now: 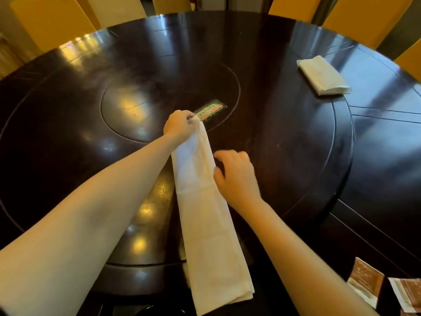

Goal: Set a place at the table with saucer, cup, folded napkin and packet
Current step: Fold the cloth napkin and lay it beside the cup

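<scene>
Upper left of the frame we see yellow chairs behind a dark, glossy round table with glare patches on it. The left forearm comes in from the lower left and runs diagonally up toward the centre. The left hand sits just above centre frame, with fingers and thumb pinching the far end of the napkin at its top corner.

The napkin is white cloth folded into a long narrow strip. It runs from that pinch down through the middle of the frame almost to the bottom edge, looking wider toward the camera. We cannot tell how much of it rests on the table.

Just beyond the left hand's fingertips, a small green printed card lies on the table's inset centre disc.

Right of the strip at centre frame, the right hand is motion-blurred, with fingers spread and loosely bent, gripping nothing. Its thumb is right at the napkin's right edge — whether it touches or there is a sliver of gap, we cannot tell. So the napkin lies between the two hands, with the left hand at its top end and the right hand beside its upper half.

Upper right, a white folded bundle lies on the table, well apart from both hands. Lower right corner — brown packets lie side by side near the table's edge.
</scene>
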Available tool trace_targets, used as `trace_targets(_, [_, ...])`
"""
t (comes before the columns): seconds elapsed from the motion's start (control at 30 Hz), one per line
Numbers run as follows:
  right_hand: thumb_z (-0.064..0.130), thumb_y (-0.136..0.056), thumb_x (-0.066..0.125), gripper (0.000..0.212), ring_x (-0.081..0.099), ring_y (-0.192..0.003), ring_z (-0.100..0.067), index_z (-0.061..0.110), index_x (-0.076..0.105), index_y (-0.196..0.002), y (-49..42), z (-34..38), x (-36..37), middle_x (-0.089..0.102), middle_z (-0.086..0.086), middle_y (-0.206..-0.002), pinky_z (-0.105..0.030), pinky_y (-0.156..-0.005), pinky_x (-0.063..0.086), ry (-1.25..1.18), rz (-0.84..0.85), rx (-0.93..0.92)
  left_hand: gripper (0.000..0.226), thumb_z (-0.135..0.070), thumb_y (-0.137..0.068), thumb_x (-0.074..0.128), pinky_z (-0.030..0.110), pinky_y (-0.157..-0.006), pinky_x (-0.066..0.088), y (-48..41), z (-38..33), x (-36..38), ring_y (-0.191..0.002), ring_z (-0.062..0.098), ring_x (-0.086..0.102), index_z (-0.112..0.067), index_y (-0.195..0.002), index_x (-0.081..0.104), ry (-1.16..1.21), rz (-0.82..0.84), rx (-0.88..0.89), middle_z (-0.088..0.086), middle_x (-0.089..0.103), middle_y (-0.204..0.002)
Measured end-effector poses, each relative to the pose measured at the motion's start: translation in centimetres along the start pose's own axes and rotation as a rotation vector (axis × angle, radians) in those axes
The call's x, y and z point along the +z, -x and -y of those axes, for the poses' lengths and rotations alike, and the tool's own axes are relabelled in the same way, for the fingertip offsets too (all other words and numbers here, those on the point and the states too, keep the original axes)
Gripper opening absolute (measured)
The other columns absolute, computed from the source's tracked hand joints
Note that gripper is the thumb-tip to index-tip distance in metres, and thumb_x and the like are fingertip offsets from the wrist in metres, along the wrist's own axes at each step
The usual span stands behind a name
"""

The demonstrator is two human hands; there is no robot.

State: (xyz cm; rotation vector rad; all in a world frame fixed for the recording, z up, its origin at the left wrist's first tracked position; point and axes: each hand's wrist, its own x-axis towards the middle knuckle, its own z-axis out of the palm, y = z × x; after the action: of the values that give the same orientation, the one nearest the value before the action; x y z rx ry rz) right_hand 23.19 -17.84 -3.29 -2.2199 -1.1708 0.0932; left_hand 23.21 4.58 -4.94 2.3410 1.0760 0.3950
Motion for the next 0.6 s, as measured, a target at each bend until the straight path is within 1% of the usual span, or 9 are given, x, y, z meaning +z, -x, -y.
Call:
trace_targets(0.1, [0.028, -0.096, 0.047, 0.034, 0.048, -0.108, -0.022, 0.016, 0.050, -0.128, -5.9, 0.0, 3.2, 0.061, -0.004, -0.117, -0.033, -0.087, 0.044, 0.078, 0.096, 0.022, 0.026, -0.019, -0.091, 0.053, 0.027, -0.082, 0.049, -0.4, 0.4, 0.1, -0.098, 0.020, 0.057, -0.016, -0.115, 0.063, 0.070, -0.025, -0.005, 0.007, 0.064, -0.114])
trace_targets(0.17, [0.030, -0.095, 0.050, 0.034, 0.050, -0.107, -0.022, 0.015, 0.052, -0.125, -8.1, 0.0, 4.7, 0.062, -0.006, -0.115, -0.036, -0.089, 0.047, 0.049, 0.089, 0.083, 0.025, -0.018, -0.091, 0.055, 0.025, -0.081, 0.047, -0.6, 0.7, 0.4, -0.096, 0.017, 0.055, -0.016, -0.114, 0.064, 0.098, -0.033, 0.002, 0.006, 0.065, -0.113])
trace_targets(0.23, [0.029, -0.094, 0.053, 0.031, 0.052, -0.105, -0.022, 0.013, 0.054, -0.121, -9.2, 0.2, 5.9, 0.062, -0.007, -0.111, -0.037, -0.087, 0.049, 0.036, 0.066, 0.125, 0.024, -0.017, -0.090, 0.055, 0.024, -0.080, 0.046, -0.7, 0.9, 0.5, -0.094, 0.015, 0.054, -0.017, -0.113, 0.064, 0.124, -0.040, 0.006, 0.006, 0.065, -0.112])
trace_targets(0.3, [0.025, -0.094, 0.052, 0.024, 0.052, -0.103, -0.023, 0.012, 0.055, -0.115, -9.8, 0.3, 6.9, 0.060, -0.007, -0.110, -0.034, -0.084, 0.047, 0.056, 0.061, 0.141, 0.023, -0.016, -0.090, 0.056, 0.023, -0.077, 0.044, -0.8, 1.0, 0.6, -0.093, 0.014, 0.053, -0.017, -0.111, 0.065, 0.139, -0.051, 0.010, 0.005, 0.066, -0.110])
trace_targets(0.37, [0.018, -0.095, 0.050, 0.021, 0.051, -0.104, -0.023, 0.013, 0.054, -0.114, -10.0, 0.4, 7.3, 0.059, -0.007, -0.112, -0.033, -0.084, 0.044, 0.047, 0.048, 0.172, 0.021, -0.015, -0.090, 0.055, 0.020, -0.073, 0.042, -0.9, 1.0, 0.6, -0.091, 0.013, 0.053, -0.016, -0.108, 0.066, 0.144, -0.058, 0.017, 0.004, 0.066, -0.107])
trace_targets(0.5, [0.008, -0.095, 0.046, 0.024, 0.055, -0.103, -0.024, 0.012, 0.054, -0.117, -9.9, 0.6, 7.1, 0.061, -0.008, -0.112, -0.041, -0.089, 0.049, -0.120, 0.010, 0.284, 0.019, -0.015, -0.090, 0.055, 0.013, -0.064, 0.039, -1.0, 0.7, 0.5, -0.088, 0.012, 0.053, -0.015, -0.105, 0.066, 0.144, -0.068, 0.028, 0.004, 0.066, -0.104])
trace_targets(0.6, [0.007, -0.095, 0.043, 0.022, 0.056, -0.097, -0.024, 0.012, 0.055, -0.113, -10.0, 0.5, 6.9, 0.063, -0.008, -0.106, -0.042, -0.087, 0.049, -0.122, -0.041, 0.290, 0.018, -0.016, -0.091, 0.055, 0.011, -0.060, 0.038, -1.2, 0.4, 0.8, -0.086, 0.011, 0.053, -0.016, -0.105, 0.066, 0.157, -0.093, 0.019, 0.003, 0.066, -0.104])
